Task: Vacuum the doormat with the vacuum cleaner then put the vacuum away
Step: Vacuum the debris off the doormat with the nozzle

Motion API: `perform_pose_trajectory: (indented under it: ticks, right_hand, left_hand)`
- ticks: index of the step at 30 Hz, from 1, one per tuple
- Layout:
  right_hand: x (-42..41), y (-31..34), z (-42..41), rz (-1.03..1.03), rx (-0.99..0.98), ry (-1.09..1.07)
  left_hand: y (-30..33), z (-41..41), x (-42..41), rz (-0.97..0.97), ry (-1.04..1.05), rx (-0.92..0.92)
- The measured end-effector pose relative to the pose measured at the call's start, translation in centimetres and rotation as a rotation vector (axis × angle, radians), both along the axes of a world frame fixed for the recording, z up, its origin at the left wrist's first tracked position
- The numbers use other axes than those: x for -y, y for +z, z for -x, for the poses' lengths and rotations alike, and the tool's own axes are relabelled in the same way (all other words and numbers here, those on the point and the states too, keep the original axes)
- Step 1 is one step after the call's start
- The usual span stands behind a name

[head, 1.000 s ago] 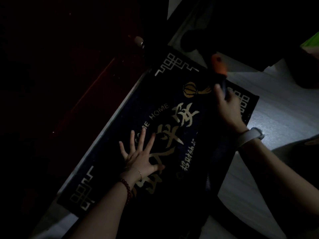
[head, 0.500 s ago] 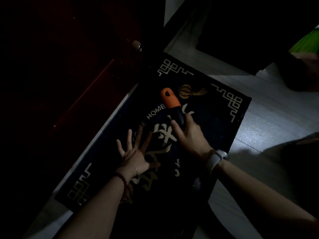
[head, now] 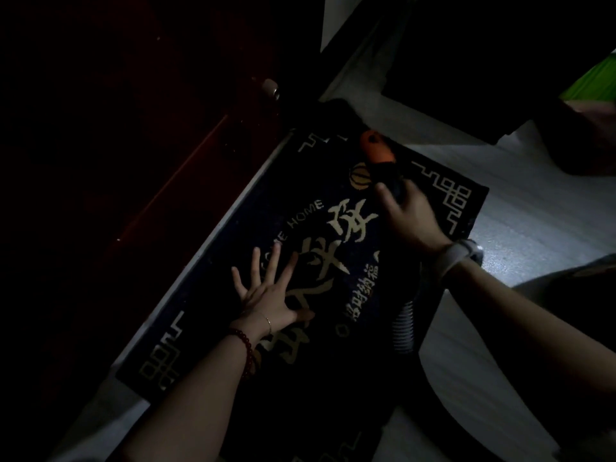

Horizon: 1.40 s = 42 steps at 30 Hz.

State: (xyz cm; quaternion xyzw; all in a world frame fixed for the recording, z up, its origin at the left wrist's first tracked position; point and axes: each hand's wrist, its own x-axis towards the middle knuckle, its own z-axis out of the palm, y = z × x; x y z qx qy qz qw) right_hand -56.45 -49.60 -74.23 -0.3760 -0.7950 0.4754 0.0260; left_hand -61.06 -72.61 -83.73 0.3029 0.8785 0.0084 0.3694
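Observation:
A dark doormat (head: 233,261) with gold lettering and corner patterns lies on the pale floor beside a door. My left hand (head: 266,291) presses flat on its middle, fingers spread. My right hand (head: 410,215) grips the black vacuum nozzle, whose orange tip (head: 376,150) rests near the mat's far edge, by the gold lantern figure. A ribbed hose (head: 403,328) trails back from that hand along the mat's right side. The scene is very dim and the vacuum body is not visible.
A dark red door (head: 133,145) with a round doorstop (head: 270,88) runs along the mat's left edge. Dark furniture (head: 483,61) stands beyond the mat. A green object (head: 593,81) shows at the top right. Pale floor (head: 533,211) lies to the right.
My right hand has pushed the nozzle from the mat's middle back toward its far edge, after pulling it inward half a second before. My left hand stays flat on the mat.

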Motion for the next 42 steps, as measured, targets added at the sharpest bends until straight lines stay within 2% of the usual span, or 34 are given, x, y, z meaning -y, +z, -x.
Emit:
perform_pose_trajectory:
  ticks: [3, 8, 11, 14, 16, 18, 20, 22, 25, 28, 32, 36, 38, 42]
  right_hand:
    - [4.0, -1.1, -2.0, -0.014, 0.017, 0.208]
    - [7.5, 0.0, -8.3, 0.015, 0.071, 0.518]
    - [6.8, 1.2, -9.8, 0.022, 0.047, 0.383]
    - [6.1, 1.7, -8.8, -0.038, 0.029, 0.241]
    - [5.9, 1.6, -7.2, -0.105, 0.004, 0.19]
    - [6.4, 1.3, -5.3, -0.108, 0.014, 0.172]
    - [7.8, 0.7, -4.3, -0.081, 0.043, 0.212]
    - [10.2, -0.3, -5.1, -0.069, 0.038, 0.307]
    - [14.3, -1.1, -9.3, -0.089, 0.036, 0.551]
    - [16.8, -0.6, -13.2, -0.145, 0.164, 0.785]
    - [16.2, 1.4, -14.6, 0.0, 0.138, 0.643]
    - [14.7, 2.9, -11.9, -0.062, 0.02, 0.433]
    - [14.9, 2.6, -10.4, -0.093, 0.056, 0.44]
    - [17.3, 0.9, -11.4, -0.106, 0.116, 0.572]
  left_hand:
    - [-0.1, 0.2, 0.1, 0.008, -0.004, 0.003]
    - [-0.1, 0.7, 0.7, -0.133, 0.018, 0.056]
    - [0.8, 0.5, 1.7, -0.199, 0.055, -0.004]
    - [2.1, -1.3, 5.2, -0.288, 0.193, -0.113]
    - [2.4, -3.2, 8.9, -0.161, 0.293, -0.202]
    - [2.3, -5.1, 12.2, 0.007, 0.418, -0.205]
    - [1.8, -6.2, 14.1, 0.068, 0.495, -0.15]
    - [1.3, -6.3, 14.6, 0.044, 0.511, -0.133]
    - [1.0, -6.2, 14.4, 0.022, 0.521, -0.136]
    - [0.9, -6.1, 14.7, -0.037, 0.545, -0.145]
    - [1.1, -6.3, 16.9, -0.177, 0.527, -0.144]
    - [1.4, -8.6, 18.4, -0.045, 0.589, -0.353]
    - [1.6, -9.2, 18.6, -0.044, 0.639, -0.333]
    - [1.6, -8.7, 20.0, -0.294, 0.777, -0.186]
